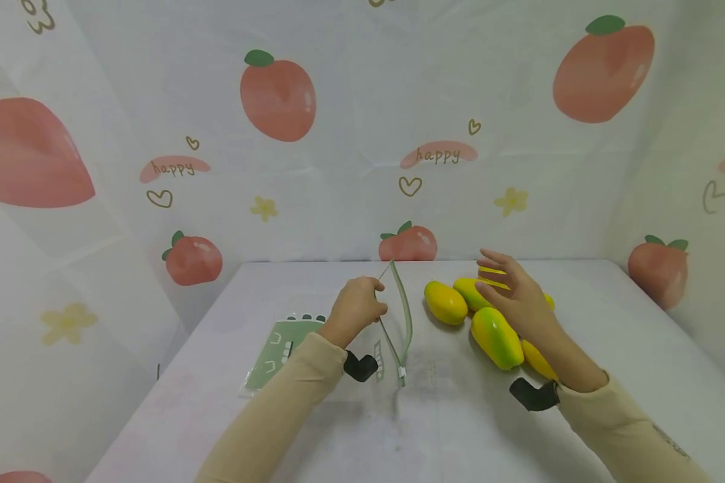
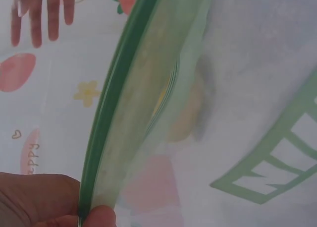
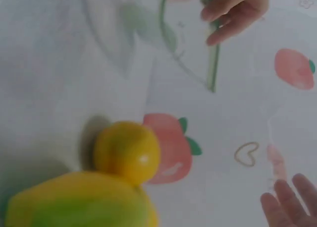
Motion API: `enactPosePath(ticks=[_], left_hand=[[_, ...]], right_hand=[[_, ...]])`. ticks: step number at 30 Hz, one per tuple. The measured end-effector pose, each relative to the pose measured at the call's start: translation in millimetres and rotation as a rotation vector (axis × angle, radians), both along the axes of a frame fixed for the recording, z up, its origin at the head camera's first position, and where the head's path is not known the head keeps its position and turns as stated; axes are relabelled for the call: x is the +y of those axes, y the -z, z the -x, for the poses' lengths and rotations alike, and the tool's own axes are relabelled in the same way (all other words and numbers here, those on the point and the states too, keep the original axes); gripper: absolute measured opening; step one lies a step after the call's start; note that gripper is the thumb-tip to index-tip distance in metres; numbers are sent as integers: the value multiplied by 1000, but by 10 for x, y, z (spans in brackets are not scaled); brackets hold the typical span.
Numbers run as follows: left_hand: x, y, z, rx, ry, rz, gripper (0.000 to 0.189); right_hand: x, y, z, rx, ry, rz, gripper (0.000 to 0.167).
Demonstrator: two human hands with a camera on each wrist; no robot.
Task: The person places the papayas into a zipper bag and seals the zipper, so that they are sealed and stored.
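My left hand (image 1: 356, 310) pinches the green zip edge of a clear zip-lock bag (image 1: 407, 308). The bag hangs over the table with its mouth spread apart into a loop. In the left wrist view, thumb and fingers grip the zip strip (image 2: 113, 98) at its lower end, and green print shows on the clear plastic. Over the mangoes, my right hand (image 1: 522, 305) is raised with its fingers extended and nothing in it. Nearest to it are a yellow-green mango (image 1: 497, 339) and a yellow mango (image 1: 446, 303); others lie partly hidden behind the hand and wrist.
A flat green packet (image 1: 272, 355) with a cartoon face lies on the white table (image 1: 435, 429), left of the bag and partly behind my left forearm. A fruit-printed cloth (image 1: 350, 174) stands as a backdrop behind the table and along both sides.
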State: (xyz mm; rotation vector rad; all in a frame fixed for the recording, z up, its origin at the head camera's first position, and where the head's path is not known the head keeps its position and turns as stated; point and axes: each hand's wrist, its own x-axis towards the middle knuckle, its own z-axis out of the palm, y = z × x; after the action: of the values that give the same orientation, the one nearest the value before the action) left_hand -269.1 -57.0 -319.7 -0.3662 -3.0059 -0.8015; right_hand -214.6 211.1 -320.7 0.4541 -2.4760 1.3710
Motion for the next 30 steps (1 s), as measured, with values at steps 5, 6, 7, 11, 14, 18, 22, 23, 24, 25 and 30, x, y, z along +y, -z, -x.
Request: enactPosePath(ticks=[5,6,7,11,14,18,22,23,24,25,30], left_hand=[[-9,-4,-11,-15,-11,-2,42],[-10,-4,-11,-17,-12,-3,41],[-12,-3,-11,-18,-12,-3,41],[-17,3,-10,-8,-9,-2,41],[-19,1,-11,-6,-4,-7,42],[-20,-1,-12,-9,-2,-12,42],[-23,-5,-10,-5,-2,-9,42],[-23,-5,-9,-4,-1,-10,42],[-23,-5,-7,-2,-1,-10,41],[-24,-6,-8,0,-1,-11,41],[-24,-8,-13,-5,-1,-19,41]], right_hand=[[116,205,-44,65,44,-47,54],[130,252,-48,52,50,-59,54],[141,298,-50,37,54,-72,54],[170,470,-49,-37,53,-126,57],[186,556,-43,-57,57,-170,56],[197,612,-31,-80,75,-198,56],[207,639,-10,-102,84,-209,58],[210,644,-4,-106,86,-213,58],[213,650,2,-110,87,-216,58],[216,655,8,-113,89,-221,58],[213,673,24,-124,89,-228,58]])
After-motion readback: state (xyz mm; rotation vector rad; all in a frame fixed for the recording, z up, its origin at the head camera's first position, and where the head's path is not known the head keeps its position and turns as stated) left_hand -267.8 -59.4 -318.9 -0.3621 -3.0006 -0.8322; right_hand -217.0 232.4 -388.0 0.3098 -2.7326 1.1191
